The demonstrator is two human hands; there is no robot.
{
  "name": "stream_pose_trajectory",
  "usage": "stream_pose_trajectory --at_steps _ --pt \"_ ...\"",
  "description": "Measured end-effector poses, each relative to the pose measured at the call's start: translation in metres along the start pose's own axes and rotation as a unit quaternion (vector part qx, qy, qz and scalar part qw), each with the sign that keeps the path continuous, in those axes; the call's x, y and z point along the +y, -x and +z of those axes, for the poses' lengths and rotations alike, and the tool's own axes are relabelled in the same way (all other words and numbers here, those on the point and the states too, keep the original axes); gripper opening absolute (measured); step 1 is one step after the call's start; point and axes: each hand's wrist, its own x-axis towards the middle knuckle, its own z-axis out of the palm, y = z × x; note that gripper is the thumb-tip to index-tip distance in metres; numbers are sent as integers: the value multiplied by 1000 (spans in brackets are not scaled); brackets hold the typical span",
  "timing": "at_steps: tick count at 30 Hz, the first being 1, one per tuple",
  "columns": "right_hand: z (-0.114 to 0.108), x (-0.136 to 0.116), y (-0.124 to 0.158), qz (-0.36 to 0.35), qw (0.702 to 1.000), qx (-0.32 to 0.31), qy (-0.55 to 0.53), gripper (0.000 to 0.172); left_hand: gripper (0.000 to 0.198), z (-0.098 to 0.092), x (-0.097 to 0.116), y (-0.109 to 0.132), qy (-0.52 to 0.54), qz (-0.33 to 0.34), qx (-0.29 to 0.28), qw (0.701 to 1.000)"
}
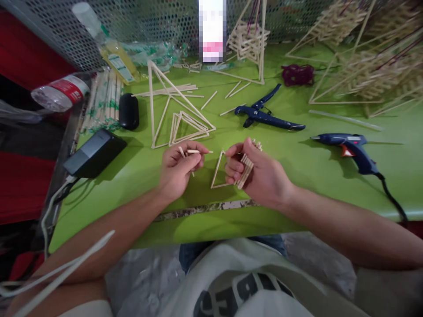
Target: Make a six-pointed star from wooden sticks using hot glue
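My left hand (180, 167) is closed in a pinch on a short wooden stick (198, 152) that points right. A second stick end shows between its fingers. My right hand (254, 174) grips a small bundle of short sticks (247, 166) glued to a small stick triangle (218, 172) that hangs from its left side. Both hands hover over the near part of the green table (307, 169), a few centimetres apart. The stick tip nearly reaches the triangle's top corner.
Larger stick triangles (180, 116) lie behind the hands. Blue cutting pliers (264, 115) and a blue glue gun (350, 147) with its cord sit to the right. A black box (94, 152), black case (128, 111), bottles (61, 92) and stick packs (104, 103) stand left; stick frames (363, 66) crowd the back.
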Motion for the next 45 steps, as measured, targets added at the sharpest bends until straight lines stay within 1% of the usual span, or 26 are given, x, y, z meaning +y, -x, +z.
stream_pose_trajectory --at_steps 2,4,5,7,8,10,12,14,15,17,19,20,23,24,26,28,30,33,36,39,42,45 --pt "0 -1 0 0 1000 -3 2 62 34 -1 0 -1 -56 23 14 998" --pt "-1 -1 0 -1 1000 -9 8 61 53 0 1 -2 -132 70 34 988" --pt "-2 -1 0 -4 1000 -11 13 60 59 1 0 -2 -165 100 43 980" --pt "-3 0 -1 -12 1000 -9 23 58 63 4 -2 -2 -207 141 46 967" --pt "-4 0 -1 -16 999 -8 27 57 60 5 -3 -1 -216 141 38 965" --pt "-5 2 -2 -22 999 -9 31 56 51 7 -8 1 -212 105 10 972" --pt "-7 5 -3 -32 999 -10 30 56 43 7 -11 3 -182 57 -13 982" --pt "-8 7 -3 -53 998 -8 31 56 38 9 -10 6 -135 18 -13 991" --pt "-8 8 -3 -67 997 -7 34 55 39 10 -8 7 -111 10 -5 994" --pt "-7 9 -1 -92 995 -6 49 52 40 15 2 12 -70 17 9 997" --pt "-4 8 2 -102 992 -14 70 51 38 21 16 17 -41 26 2 999" --pt "-2 8 4 -100 992 -21 79 52 38 24 23 20 -35 13 -9 999" --pt "3 8 10 -73 992 -47 96 52 45 33 38 26 -53 -71 -60 994" --pt "4 9 12 -64 991 -56 99 52 47 35 40 28 -67 -94 -82 990" --pt "6 12 14 -53 991 -71 102 52 48 39 41 28 -99 -119 -118 981" --pt "7 16 15 -46 990 -81 106 51 44 41 39 28 -122 -122 -137 975" --pt "7 19 15 -44 989 -88 113 50 42 43 38 26 -128 -113 -142 975" --pt "6 21 14 -47 985 -106 126 53 52 43 40 22 -121 -112 -148 975" --pt "4 19 12 -35 984 -115 131 58 59 39 40 19 -121 -129 -141 974" --pt "3 16 10 -34 987 -94 128 59 66 34 37 19 -97 -132 -124 979" --pt "2 13 7 -45 987 -90 122 54 62 29 34 19 -61 -120 -107 985" --pt "0 11 5 -49 988 -97 113 51 61 27 34 18 -35 -118 -111 986"
